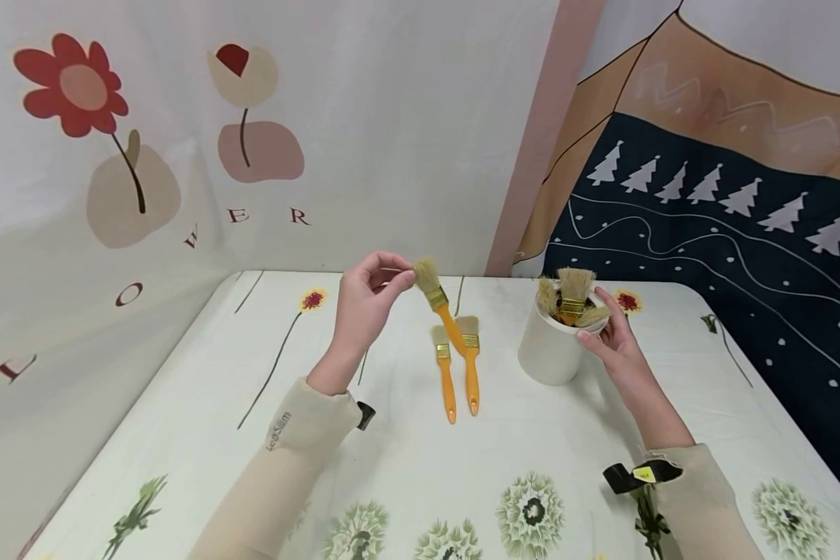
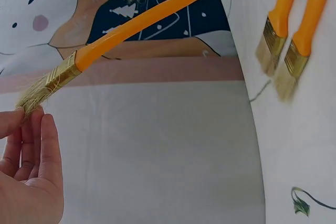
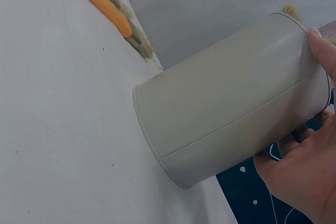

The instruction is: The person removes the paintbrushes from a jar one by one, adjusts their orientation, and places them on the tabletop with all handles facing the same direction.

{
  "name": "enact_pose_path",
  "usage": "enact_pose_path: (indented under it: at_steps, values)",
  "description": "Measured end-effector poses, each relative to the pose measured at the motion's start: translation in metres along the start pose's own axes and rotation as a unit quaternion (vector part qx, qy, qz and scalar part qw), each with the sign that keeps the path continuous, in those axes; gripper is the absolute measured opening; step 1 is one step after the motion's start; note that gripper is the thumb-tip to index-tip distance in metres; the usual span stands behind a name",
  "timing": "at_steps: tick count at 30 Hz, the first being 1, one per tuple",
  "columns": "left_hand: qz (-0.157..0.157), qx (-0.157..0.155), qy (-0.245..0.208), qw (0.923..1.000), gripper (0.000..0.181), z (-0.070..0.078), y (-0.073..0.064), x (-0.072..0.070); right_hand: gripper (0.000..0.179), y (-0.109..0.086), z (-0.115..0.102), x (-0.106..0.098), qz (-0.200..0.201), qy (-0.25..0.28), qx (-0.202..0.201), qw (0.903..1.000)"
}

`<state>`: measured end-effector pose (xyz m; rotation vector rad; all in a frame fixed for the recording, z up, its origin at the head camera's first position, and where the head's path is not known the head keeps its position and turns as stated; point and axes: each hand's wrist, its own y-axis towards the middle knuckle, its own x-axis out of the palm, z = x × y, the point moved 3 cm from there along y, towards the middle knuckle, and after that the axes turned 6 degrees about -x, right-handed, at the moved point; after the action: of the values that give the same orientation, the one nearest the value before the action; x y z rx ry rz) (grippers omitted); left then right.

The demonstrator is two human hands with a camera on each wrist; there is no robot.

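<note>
My left hand (image 1: 372,299) pinches a paintbrush (image 1: 449,320) by its bristle tips between thumb and fingers, its orange handle slanting down to the right. Below that handle, two more orange-handled paintbrushes (image 1: 472,373) lie side by side on the table, bristles toward the far edge; both also show in the left wrist view. My right hand (image 1: 619,342) grips the rim of a white cylindrical container (image 1: 549,350), thumb on the near side. Several brushes (image 1: 575,289) stand in the container, bristles up; their handles are hidden inside it.
The table (image 1: 406,467) has a white cloth printed with flowers. Behind it hangs a pale curtain (image 1: 392,140) with flower prints and letters. At the right is a dark blue cloth (image 1: 672,218) with white trees. Each wrist wears a black strap (image 1: 644,473).
</note>
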<state>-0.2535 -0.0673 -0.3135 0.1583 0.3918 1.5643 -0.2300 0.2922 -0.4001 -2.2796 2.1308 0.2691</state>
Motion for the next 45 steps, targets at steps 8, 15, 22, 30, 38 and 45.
enact_pose_path:
  at_steps: [8,15,22,30,38,45]
  values:
    - [-0.01,-0.047,0.04,0.9981,0.015,-0.018,-0.001,-0.013,0.08,0.0,0.0,0.0,0.002,-0.003,0.001,1.0]
    - [-0.021,-0.084,0.047,0.9951,0.015,-0.032,0.003,-0.02,0.079,0.0,0.0,0.0,0.002,-0.001,-0.001,1.0]
    - [-0.046,-0.146,0.044,0.9872,0.017,-0.052,0.007,-0.02,0.08,0.0,0.0,0.0,0.004,0.0,-0.002,1.0]
    - [-0.066,-0.206,0.061,0.9745,0.018,-0.071,0.014,-0.015,0.079,0.001,0.0,0.0,0.004,0.0,-0.005,1.0]
    - [-0.074,-0.255,0.062,0.962,0.02,-0.089,0.02,-0.008,0.078,0.0,0.001,0.0,0.004,-0.001,-0.001,1.0]
    - [-0.075,-0.283,0.06,0.9542,0.02,-0.103,0.023,-0.005,0.078,0.001,0.001,0.0,0.005,0.001,0.0,1.0]
